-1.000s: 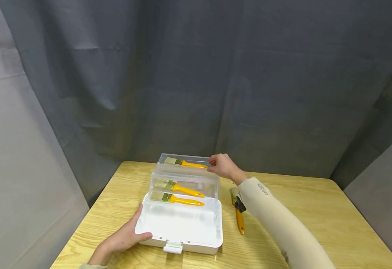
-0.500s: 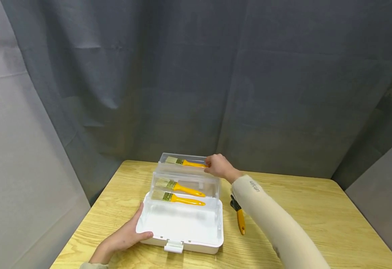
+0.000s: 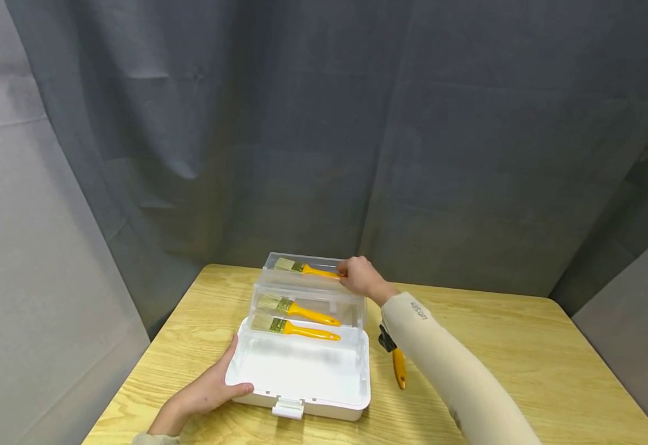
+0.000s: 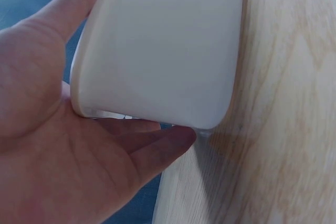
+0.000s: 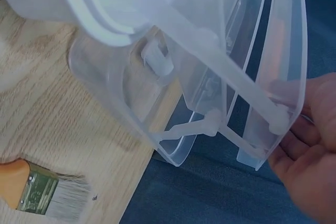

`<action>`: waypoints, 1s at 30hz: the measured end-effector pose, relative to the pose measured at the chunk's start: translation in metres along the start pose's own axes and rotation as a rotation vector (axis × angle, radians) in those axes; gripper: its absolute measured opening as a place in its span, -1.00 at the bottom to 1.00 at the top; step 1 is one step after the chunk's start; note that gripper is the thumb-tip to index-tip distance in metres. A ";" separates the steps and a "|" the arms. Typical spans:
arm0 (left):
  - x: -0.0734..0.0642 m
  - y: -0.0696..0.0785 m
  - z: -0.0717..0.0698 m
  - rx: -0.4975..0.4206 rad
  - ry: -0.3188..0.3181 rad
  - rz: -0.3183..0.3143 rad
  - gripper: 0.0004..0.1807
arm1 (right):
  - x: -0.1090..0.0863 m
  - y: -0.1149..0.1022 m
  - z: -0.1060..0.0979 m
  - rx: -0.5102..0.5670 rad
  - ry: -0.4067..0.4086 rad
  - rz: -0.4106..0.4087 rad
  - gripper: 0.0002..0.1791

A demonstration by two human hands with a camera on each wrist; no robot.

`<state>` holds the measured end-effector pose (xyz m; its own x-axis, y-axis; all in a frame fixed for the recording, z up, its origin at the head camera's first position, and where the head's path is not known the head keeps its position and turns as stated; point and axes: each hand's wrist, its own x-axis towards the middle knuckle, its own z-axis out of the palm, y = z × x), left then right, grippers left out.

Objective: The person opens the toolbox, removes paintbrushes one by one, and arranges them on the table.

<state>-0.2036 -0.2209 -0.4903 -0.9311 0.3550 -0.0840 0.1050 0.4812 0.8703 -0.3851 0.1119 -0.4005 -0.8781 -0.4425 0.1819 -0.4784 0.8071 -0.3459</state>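
A white plastic storage box [image 3: 296, 374] stands unfolded, with translucent cantilever trays raised behind it. My left hand [image 3: 204, 392] holds the box's left front corner, thumb over the rim and fingers along the outer wall [image 4: 157, 51]. At the back right, my right hand [image 3: 359, 276] grips the right end of the top tray [image 3: 296, 281]; in the right wrist view its fingers bend round the tray's end. A yellow-handled paintbrush [image 3: 318, 272] lies in that tray, its handle tip hidden by the hand. Two more paintbrushes, an upper [image 3: 309, 314] and a lower [image 3: 307, 332], lie in the trays below.
Right of the box, another paintbrush [image 3: 399, 371] lies on the wooden table [image 3: 501, 346], partly covered by the right sleeve [image 3: 446, 358] and black wrist camera [image 3: 386, 339]. A white latch [image 3: 288, 408] hangs at the box's front. Dark curtain stands behind the table.
My right hand has shifted slightly left and closed in on the top tray's right end. The sleeve now covers more of the table brush. The left hand keeps its hold.
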 end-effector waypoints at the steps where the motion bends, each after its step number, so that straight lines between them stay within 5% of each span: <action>1: 0.000 0.000 0.000 -0.004 -0.002 0.002 0.19 | 0.000 0.000 -0.001 0.021 0.009 0.005 -0.79; 16: 0.003 -0.004 0.002 -0.036 -0.020 -0.015 0.20 | -0.001 -0.003 -0.002 0.417 0.095 0.151 -0.67; 22: 0.003 -0.001 -0.002 -0.003 -0.006 -0.007 0.19 | -0.001 -0.016 -0.001 0.591 0.057 0.226 -0.66; 30: 0.007 -0.004 0.001 -0.027 -0.041 0.011 0.19 | -0.008 -0.023 -0.007 0.588 0.091 0.241 -0.70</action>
<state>-0.2105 -0.2196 -0.4953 -0.9149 0.3927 -0.0932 0.1054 0.4554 0.8841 -0.3670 0.0994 -0.3877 -0.9700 -0.2196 0.1042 -0.2066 0.5191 -0.8294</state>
